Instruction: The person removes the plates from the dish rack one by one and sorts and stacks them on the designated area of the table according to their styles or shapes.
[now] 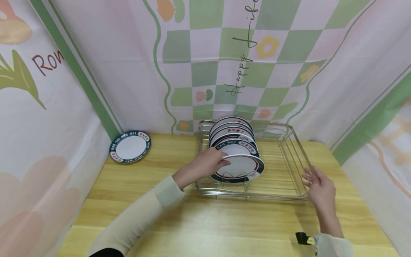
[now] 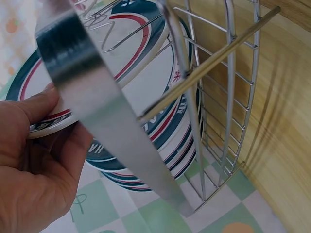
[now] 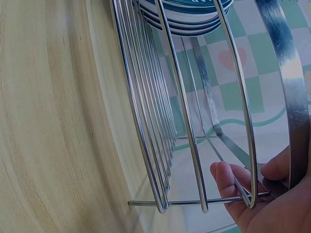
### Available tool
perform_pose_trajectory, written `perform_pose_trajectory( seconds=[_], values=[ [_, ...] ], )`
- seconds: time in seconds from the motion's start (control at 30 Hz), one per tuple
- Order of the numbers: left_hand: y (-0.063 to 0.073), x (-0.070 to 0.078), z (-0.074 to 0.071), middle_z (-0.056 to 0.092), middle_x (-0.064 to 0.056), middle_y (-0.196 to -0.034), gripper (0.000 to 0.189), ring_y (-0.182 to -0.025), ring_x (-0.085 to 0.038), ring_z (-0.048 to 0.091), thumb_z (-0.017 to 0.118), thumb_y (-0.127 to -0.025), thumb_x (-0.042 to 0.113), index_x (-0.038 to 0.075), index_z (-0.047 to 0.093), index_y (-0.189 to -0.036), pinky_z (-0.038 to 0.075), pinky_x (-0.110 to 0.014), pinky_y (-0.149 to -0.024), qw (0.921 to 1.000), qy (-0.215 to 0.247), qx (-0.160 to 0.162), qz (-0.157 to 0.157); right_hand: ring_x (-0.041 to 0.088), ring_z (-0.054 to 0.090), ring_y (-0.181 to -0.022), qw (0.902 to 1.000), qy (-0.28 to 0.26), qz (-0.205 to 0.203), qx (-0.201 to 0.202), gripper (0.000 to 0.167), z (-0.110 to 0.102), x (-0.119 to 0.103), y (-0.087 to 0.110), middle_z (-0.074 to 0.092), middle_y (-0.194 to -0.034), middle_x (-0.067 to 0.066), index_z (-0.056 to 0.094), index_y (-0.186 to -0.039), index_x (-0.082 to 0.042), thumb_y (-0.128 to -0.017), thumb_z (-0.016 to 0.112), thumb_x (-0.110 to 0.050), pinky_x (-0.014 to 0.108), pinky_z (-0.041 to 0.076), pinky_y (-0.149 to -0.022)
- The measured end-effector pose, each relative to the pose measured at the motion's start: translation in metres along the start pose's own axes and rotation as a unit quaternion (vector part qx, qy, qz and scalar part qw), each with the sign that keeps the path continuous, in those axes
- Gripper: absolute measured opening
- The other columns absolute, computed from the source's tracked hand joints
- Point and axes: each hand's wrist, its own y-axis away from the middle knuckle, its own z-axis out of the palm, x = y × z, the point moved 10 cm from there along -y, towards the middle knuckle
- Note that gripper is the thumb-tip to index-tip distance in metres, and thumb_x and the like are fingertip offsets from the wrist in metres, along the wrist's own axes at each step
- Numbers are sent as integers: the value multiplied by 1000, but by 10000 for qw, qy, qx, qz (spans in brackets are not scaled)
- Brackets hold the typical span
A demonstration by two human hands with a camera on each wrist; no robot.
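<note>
My left hand (image 1: 208, 163) pinches the rim of the front plate (image 1: 240, 167), thumb on its white face and fingers behind. This plate has a dark green border with a red ring and leans in the left part of a metal wire dish rack (image 1: 269, 196). Behind it stand several similar plates (image 1: 232, 129) in a row, partly hidden by one another. In the left wrist view, the rack's flat metal band crosses before the held plate (image 2: 39, 92). My right hand (image 1: 322, 189) grips the rack's right end, its thumb and fingers around the rim (image 3: 296, 92).
Another green-rimmed plate (image 1: 130, 147) lies flat at the back left of the wooden table (image 1: 192, 228). A printed cloth (image 1: 205, 71) hangs right behind the rack. Near the right sleeve is a small black object (image 1: 302, 238).
</note>
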Motion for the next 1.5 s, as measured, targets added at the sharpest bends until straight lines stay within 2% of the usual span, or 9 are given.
perform_pose_trajectory(
  seconds=[0.2,0.37,0.6,0.7,0.83,1.0,1.2,1.37,1.5],
  values=[
    [6,6,-16,44,8,-62,33,-58,-7,43,67,-106,23,10,61,-75,42,-22,-60,9993,129,350,80,-21,54,-89,10000,-61,13,21,52,-2,0,0,46,-154,34,22,-162,6,-111,27,2,10,55,-82],
    [11,8,-28,40,8,-62,39,-59,-9,44,66,-106,25,16,49,-72,43,-27,-61,9984,-70,562,53,-22,54,-91,10000,-27,-27,-25,53,-1,-1,2,46,-154,33,21,-163,6,-110,27,4,10,54,-82],
    [20,12,-49,44,6,-61,34,-57,-8,44,65,-107,24,11,58,-75,42,-24,-60,9965,57,833,72,-22,54,-90,10000,-32,-28,-2,53,-2,0,2,46,-154,34,21,-163,5,-110,27,4,10,55,-82],
    [27,13,-61,44,6,-61,31,-56,-7,41,66,-106,21,10,60,-77,38,-22,-58,9941,72,1066,169,-22,54,-90,10000,-80,-16,-29,53,-2,0,1,46,-154,33,21,-163,5,-110,27,4,10,54,-82],
    [38,8,-83,39,7,-61,32,-55,-6,35,68,-105,21,10,58,-77,31,-21,-54,9893,183,1448,67,-22,53,-91,9999,-70,-34,-82,53,-1,-1,1,45,-154,34,20,-163,6,-110,26,5,10,54,-82],
    [54,-2,-111,35,6,-60,23,-52,-7,30,69,-105,22,8,68,-87,27,-22,-51,9803,513,1903,-142,-21,53,-91,10000,-33,-19,-76,53,-2,-2,1,45,-155,34,20,-163,5,-110,26,4,10,54,-82],
    [74,-26,-139,40,3,-61,35,-51,-11,33,67,-107,24,6,60,-77,29,-25,-50,9638,954,2413,-616,-22,52,-91,10000,10,-10,-69,54,-2,-2,2,45,-155,33,20,-163,4,-109,26,5,10,54,-83],
    [94,-50,-152,60,-6,-67,32,-52,-17,42,63,-108,30,0,75,-103,36,-30,-51,9449,1306,2775,-1146,-23,52,-91,9999,67,-61,-90,55,-1,-2,3,46,-155,33,21,-163,5,-108,25,7,11,54,-83],
    [109,-67,-160,79,-14,-96,37,-70,-21,65,63,-109,31,-1,75,-124,51,-35,-64,9318,1213,3066,-1520,-23,52,-90,9999,71,-73,-40,53,-1,-2,2,47,-154,33,23,-162,6,-109,25,4,11,54,-83]
  ],
)
